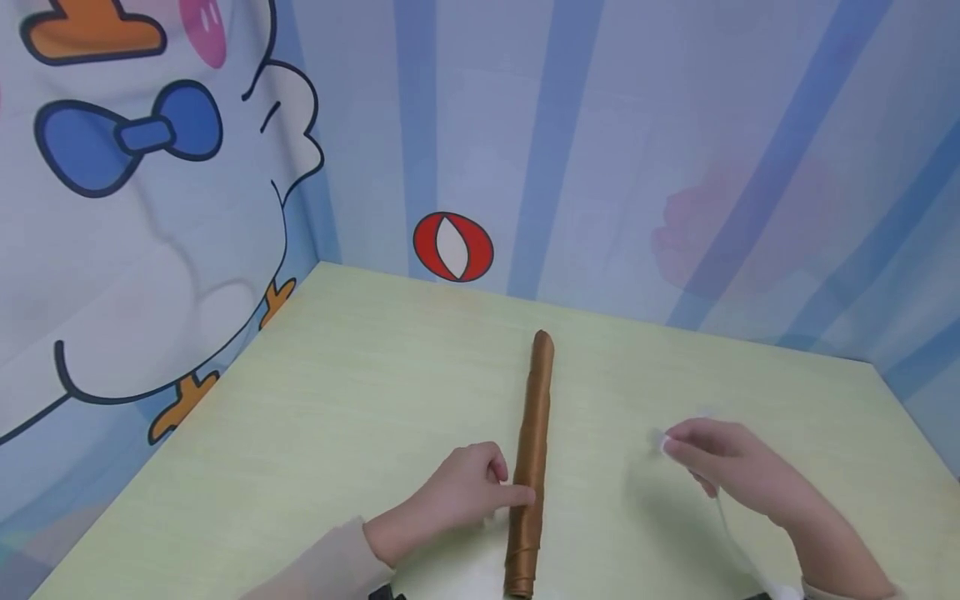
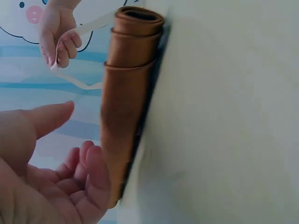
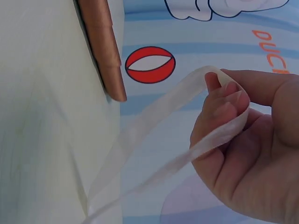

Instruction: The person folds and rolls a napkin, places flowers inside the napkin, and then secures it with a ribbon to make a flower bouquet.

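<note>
A brown roll (image 1: 536, 417) of smooth, leather-like sheet lies lengthwise on the table, its layered end showing in the left wrist view. Beside it on the left is my left hand (image 1: 465, 492), thumb reaching toward the roll. Seen from the left wrist, that hand (image 2: 60, 172) has relaxed fingers, with a gap between thumb and fingers and nothing held in it. My right hand (image 1: 738, 467) is raised over the table to the right of the roll. Between its thumb and fingers it pinches a flat white ribbon (image 3: 154, 114), which loops around the fingers and hangs down toward the table.
The pale yellow-green table (image 1: 360, 358) meets a blue-striped backdrop (image 1: 487, 142) at its far edge. A printed duck with a blue bow tie (image 1: 146, 133) covers the left side, and a red-and-white ball (image 1: 474, 242) is printed behind the roll.
</note>
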The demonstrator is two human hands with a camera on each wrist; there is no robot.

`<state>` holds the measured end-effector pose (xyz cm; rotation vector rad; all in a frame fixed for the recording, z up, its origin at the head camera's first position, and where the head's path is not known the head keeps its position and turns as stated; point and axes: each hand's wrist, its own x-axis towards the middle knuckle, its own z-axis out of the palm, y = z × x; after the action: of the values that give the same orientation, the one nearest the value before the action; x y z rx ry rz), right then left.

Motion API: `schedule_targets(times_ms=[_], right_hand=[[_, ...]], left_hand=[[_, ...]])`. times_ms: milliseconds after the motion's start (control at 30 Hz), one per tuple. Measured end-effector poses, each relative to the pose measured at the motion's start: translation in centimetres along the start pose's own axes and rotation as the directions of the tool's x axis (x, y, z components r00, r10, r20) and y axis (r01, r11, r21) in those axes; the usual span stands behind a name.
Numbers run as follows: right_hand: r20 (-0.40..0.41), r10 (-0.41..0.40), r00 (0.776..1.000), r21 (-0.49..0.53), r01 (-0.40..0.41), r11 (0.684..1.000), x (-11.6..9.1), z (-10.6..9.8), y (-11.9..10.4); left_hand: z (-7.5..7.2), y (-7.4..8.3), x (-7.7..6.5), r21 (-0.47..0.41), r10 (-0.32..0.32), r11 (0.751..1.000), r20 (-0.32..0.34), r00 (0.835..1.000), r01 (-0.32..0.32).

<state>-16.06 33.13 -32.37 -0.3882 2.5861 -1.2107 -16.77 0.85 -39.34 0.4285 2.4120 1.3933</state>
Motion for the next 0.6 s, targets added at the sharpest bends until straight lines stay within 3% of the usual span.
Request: schedule_targets(times_ms=[133, 300, 433, 600], right_hand=[[0.079, -0.043, 0.996, 0.032, 0.040, 0.999, 0.2, 0.9, -1.2], [0.171, -0.139, 0.975, 0.001, 0.141, 0.990, 0.6, 2.2, -3.0], [0.277, -0.223, 0.935, 0.060, 0.215, 0.975, 0.9, 3.2, -4.6], [0.357, -0.357, 0.863, 0.155, 0.322, 0.934, 1.0, 4.3, -6.3]], left_hand=[[-0.9, 0.9, 0.1, -0.020, 0.120, 0.993, -0.007, 0.993, -0.121], [-1.4, 2.5, -0.1, -0.011, 0.253, 0.967, 0.088, 0.964, -0.253], [-1.1, 3.7, -0.2, -0.056, 0.333, 0.943, 0.187, 0.924, -0.329], [-0.7, 4.3, -0.2, -0.217, 0.385, 0.918, 0.294, 0.875, -0.331]])
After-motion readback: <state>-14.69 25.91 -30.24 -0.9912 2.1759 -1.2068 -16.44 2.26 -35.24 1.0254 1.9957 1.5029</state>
